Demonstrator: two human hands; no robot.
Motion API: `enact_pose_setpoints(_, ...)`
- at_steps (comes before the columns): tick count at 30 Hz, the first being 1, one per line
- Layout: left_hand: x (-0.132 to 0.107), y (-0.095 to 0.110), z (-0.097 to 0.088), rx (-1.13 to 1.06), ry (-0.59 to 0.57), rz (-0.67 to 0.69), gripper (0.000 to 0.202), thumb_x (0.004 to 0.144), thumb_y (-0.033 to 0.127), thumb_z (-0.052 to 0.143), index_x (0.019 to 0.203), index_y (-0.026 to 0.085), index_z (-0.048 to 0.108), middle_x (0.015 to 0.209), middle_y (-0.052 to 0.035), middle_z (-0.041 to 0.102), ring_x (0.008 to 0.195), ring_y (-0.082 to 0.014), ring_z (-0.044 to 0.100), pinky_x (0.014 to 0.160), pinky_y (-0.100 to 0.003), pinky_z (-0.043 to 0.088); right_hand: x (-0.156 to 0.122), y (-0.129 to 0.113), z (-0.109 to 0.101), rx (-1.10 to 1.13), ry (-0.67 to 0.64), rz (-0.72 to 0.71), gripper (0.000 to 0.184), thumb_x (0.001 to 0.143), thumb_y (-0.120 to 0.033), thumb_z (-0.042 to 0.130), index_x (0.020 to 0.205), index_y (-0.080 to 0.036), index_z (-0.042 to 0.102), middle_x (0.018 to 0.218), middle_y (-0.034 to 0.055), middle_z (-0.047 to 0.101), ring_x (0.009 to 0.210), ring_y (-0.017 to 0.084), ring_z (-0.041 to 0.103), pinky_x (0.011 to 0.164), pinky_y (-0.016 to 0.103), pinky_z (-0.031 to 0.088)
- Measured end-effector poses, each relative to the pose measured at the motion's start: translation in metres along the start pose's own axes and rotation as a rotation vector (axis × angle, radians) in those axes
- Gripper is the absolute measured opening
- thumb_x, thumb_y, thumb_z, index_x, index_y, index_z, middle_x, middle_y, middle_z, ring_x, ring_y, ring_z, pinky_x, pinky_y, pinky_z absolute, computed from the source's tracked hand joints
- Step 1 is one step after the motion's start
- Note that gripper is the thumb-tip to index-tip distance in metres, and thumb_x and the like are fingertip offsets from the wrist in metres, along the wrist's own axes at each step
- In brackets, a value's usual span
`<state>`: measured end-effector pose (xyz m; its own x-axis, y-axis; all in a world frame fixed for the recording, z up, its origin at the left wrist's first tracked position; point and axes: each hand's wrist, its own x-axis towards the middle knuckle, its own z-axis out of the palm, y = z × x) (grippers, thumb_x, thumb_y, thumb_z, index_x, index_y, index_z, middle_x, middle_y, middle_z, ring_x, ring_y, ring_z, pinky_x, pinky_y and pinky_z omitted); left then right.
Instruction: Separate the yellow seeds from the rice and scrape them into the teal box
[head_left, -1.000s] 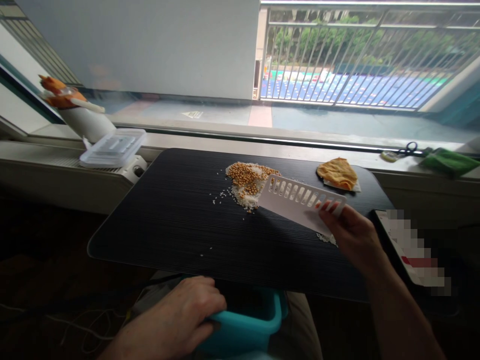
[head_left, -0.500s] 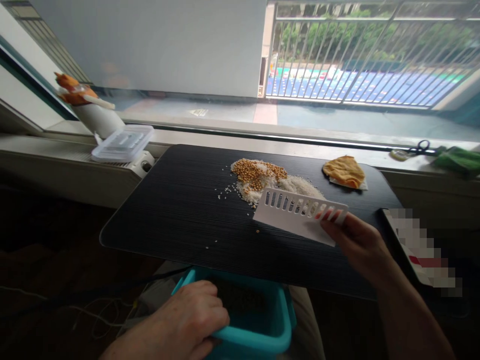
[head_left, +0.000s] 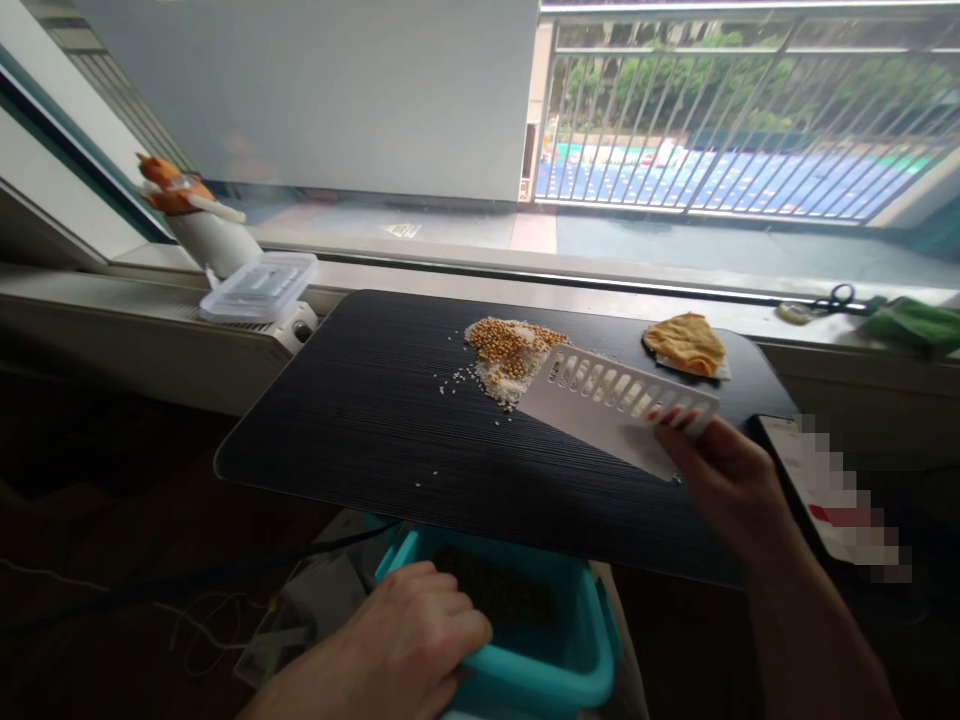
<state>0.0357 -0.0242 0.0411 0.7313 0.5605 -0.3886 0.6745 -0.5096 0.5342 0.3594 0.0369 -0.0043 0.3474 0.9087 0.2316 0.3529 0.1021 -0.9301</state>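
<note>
My right hand [head_left: 724,480] grips a white slotted plastic scraper [head_left: 600,405] by its right end. The scraper's lower edge rests on the black tabletop [head_left: 375,430], just right of a pile of yellow beans and white rice [head_left: 510,355]. A few loose grains lie left of the pile. My left hand [head_left: 416,640] is closed on the near rim of a teal plastic bin [head_left: 540,650] held below the table's front edge. Dark contents show inside the bin.
A yellow cloth [head_left: 686,343] lies at the table's far right. A clear lidded box [head_left: 259,287] and a white cup with orange items [head_left: 202,225] sit on the sill at left. Scissors [head_left: 840,298] and a green cloth [head_left: 911,325] lie on the sill at right.
The scraper swung from in front of the pile back to its right side, hiding the rice there. The teal bin and my left hand shifted slightly right.
</note>
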Motion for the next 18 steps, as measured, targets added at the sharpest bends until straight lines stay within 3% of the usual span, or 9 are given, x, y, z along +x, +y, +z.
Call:
enact_pose_setpoints(3,-0.006,-0.002,0.005,0.026,0.098,0.009,0.034,0.074,-0.006,0.06,0.092,0.022,0.064,0.099,0.0009,0.07,0.094,-0.0189,0.064,0.094,-0.033,0.047,0.014,0.003,0.013,-0.029,-0.063,-0.003,0.027,0.082,-0.047,0.074,0.092,-0.022,0.075,0.076,0.0009,0.069,0.069,0.015,0.061,0.064,0.026,0.053)
enact_pose_setpoints(7,-0.014,-0.007,0.009,0.067,0.244,0.04,0.031,0.072,-0.004,0.056,0.087,0.023,0.062,0.088,0.0015,0.07,0.083,-0.019,0.063,0.083,-0.031,0.049,0.018,0.004,0.016,-0.005,-0.133,-0.022,0.028,0.083,-0.046,0.073,0.095,-0.021,0.075,0.083,0.0015,0.071,0.076,0.016,0.063,0.07,0.028,0.053)
enact_pose_setpoints(13,-0.023,-0.013,0.02,0.066,0.344,0.074,0.033,0.078,-0.004,0.052,0.094,0.023,0.062,0.09,0.001,0.068,0.083,-0.0197,0.06,0.085,-0.034,0.044,0.017,-0.003,0.017,-0.011,-0.126,-0.035,0.028,0.083,-0.047,0.072,0.092,-0.021,0.074,0.078,0.0003,0.068,0.071,0.014,0.059,0.066,0.026,0.051)
enact_pose_setpoints(18,-0.028,-0.018,0.035,0.055,0.428,0.076,0.031,0.079,-0.001,0.05,0.095,0.023,0.061,0.082,0.0023,0.066,0.077,-0.0206,0.058,0.072,-0.034,0.039,0.007,-0.005,0.025,-0.044,-0.195,-0.087,0.027,0.084,-0.046,0.07,0.091,-0.02,0.074,0.081,0.0012,0.07,0.074,0.015,0.061,0.069,0.028,0.053)
